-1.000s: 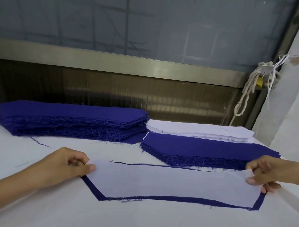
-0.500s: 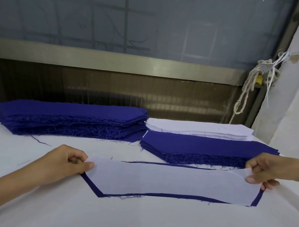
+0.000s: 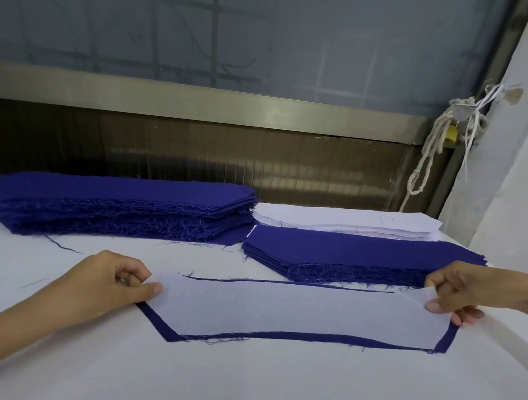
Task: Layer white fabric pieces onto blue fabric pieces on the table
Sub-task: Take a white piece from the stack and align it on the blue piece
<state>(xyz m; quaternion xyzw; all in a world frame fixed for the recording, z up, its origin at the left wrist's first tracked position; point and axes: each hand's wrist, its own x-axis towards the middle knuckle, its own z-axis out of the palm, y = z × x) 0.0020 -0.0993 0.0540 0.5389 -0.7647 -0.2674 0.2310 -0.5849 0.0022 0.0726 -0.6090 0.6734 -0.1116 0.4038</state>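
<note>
White piece point(image 3: 282, 312), pinched at nine o'clock by left hand point(image 3: 108, 280) and three o'clock by right hand point(image 3: 464, 290), seems mid-alignment over blue piece point(image 3: 311, 337); next probably needs even borders, then release.

Table point(image 3: 248, 380) has a white cover. Past the left hand point(image 3: 101, 283) there's a dim ribbed panel point(image 3: 198, 154), metal rail point(image 3: 200, 97) on top, greyish window point(image 3: 264, 33) above. Beyond the right hand point(image 3: 464, 287): knotted rope point(image 3: 441, 129), white wall point(image 3: 505, 180).
</note>
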